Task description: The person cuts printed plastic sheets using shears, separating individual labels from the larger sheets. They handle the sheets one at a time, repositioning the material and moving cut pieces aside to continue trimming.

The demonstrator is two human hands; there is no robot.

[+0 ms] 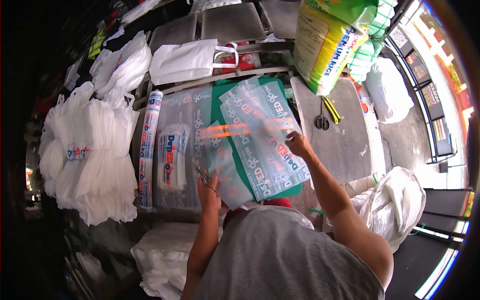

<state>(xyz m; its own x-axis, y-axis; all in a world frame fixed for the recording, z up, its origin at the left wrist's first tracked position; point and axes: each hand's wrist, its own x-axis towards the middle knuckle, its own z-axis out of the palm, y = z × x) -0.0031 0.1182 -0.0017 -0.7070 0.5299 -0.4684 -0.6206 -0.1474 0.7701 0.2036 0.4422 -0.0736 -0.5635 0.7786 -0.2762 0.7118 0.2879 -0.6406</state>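
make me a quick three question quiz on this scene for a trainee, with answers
1. True or false: the left hand holds metal scissors.
2. Which lies nearest the black-handled scissors? a) white tote bag b) yellow item c) long printed roll
3. Fill in the colour: the printed sheets overlap on a ____ mat.

Key: 1 true; 2 b; 3 green

Grey floor [402, 147] beside dark, framed panels [431, 97]
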